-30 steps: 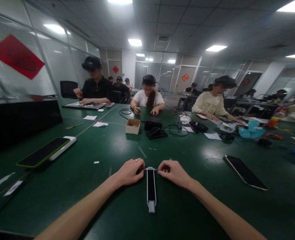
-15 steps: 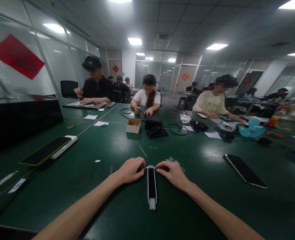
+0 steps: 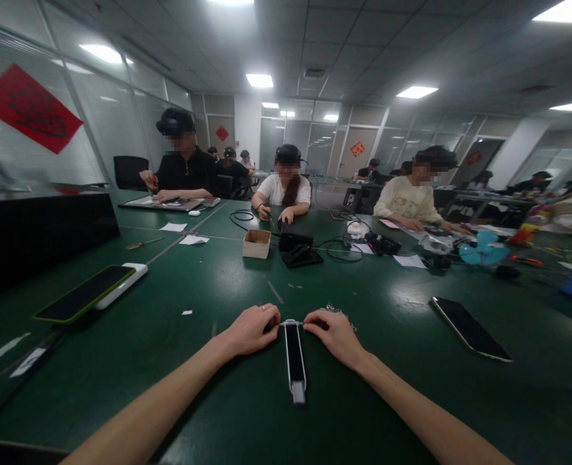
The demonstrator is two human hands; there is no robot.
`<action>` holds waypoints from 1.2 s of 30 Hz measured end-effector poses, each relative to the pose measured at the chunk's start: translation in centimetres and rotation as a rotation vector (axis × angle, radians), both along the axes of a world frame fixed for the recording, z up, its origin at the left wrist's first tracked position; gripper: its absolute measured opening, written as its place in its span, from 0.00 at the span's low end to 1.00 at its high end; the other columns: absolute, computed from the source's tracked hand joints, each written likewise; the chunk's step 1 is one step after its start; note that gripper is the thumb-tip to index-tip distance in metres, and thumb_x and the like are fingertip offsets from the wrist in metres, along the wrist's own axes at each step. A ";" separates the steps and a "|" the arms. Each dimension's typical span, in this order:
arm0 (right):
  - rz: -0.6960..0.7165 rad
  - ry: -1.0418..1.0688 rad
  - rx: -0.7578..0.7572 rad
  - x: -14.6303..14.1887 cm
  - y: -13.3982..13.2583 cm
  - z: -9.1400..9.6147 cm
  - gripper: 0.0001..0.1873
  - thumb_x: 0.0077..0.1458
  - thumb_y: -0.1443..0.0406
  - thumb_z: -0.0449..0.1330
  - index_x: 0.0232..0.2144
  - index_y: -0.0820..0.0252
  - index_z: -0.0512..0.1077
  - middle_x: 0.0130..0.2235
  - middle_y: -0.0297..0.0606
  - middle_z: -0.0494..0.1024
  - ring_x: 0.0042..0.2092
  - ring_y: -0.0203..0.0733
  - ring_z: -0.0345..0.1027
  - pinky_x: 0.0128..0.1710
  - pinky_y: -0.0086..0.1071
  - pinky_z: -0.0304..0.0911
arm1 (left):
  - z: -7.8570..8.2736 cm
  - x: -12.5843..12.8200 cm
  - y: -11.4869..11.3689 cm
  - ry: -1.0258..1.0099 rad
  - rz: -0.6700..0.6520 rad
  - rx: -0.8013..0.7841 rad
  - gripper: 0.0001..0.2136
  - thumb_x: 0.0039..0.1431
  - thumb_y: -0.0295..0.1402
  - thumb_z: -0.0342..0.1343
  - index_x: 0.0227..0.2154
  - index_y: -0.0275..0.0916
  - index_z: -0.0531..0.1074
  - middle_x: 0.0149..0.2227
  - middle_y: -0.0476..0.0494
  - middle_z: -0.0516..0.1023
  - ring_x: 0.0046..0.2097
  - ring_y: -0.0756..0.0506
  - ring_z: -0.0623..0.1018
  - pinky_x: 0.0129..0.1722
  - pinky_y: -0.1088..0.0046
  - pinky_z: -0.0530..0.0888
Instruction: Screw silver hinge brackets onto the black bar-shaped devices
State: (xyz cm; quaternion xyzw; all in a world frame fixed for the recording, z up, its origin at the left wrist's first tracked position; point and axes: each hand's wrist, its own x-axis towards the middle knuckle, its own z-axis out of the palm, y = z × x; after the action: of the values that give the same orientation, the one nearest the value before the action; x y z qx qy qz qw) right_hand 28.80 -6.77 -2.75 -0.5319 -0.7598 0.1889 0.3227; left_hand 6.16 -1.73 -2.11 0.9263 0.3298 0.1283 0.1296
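On the green table (image 3: pixel 392 413) in front of me lies a long narrow strip-like device (image 3: pixel 295 355), black in the middle with a white rim and a grey block at its near end. A thin crosspiece runs across its far end. My left hand (image 3: pixel 256 330) has thumb and fingertips pinched together at the left end of that crosspiece. At the right end, my right hand (image 3: pixel 334 336) pinches a small pin-like tip. Exactly what sits between the fingertips is too small to make out. Behind my right hand, small shiny metal pieces (image 3: pixel 330 309) lie partly hidden.
A phone (image 3: pixel 470 328) lies to the right, a green-edged phone (image 3: pixel 84 294) on a white block at left. Ahead are a small box (image 3: pixel 256 245), a black stand (image 3: pixel 298 245) and cables. Several people work across the table; a blue fan-shaped part (image 3: pixel 484 248) lies far right.
The device's near end has swung slightly to the right. Both hands stay at its far end, with a little more of the tip showing by the right fingers. The view shifted slightly.
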 end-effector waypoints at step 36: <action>-0.010 0.075 -0.006 -0.2 -0.2 0.2 0.07 0.55 0.66 0.56 0.36 0.61 0.72 0.35 0.36 0.76 0.34 0.37 0.68 0.34 0.31 0.64 | -0.3 0.0 0.1 -0.012 -0.025 0.057 0.05 0.60 0.28 0.47 0.38 0.39 0.66 0.36 0.47 0.72 0.35 0.47 0.72 0.34 0.73 0.66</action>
State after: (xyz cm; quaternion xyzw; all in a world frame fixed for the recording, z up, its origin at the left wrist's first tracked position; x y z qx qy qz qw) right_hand 28.62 -6.98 -2.54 -0.5293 -0.7438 0.2092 0.3503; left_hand 6.20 -1.59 -2.38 0.9329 0.3135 0.1415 0.1069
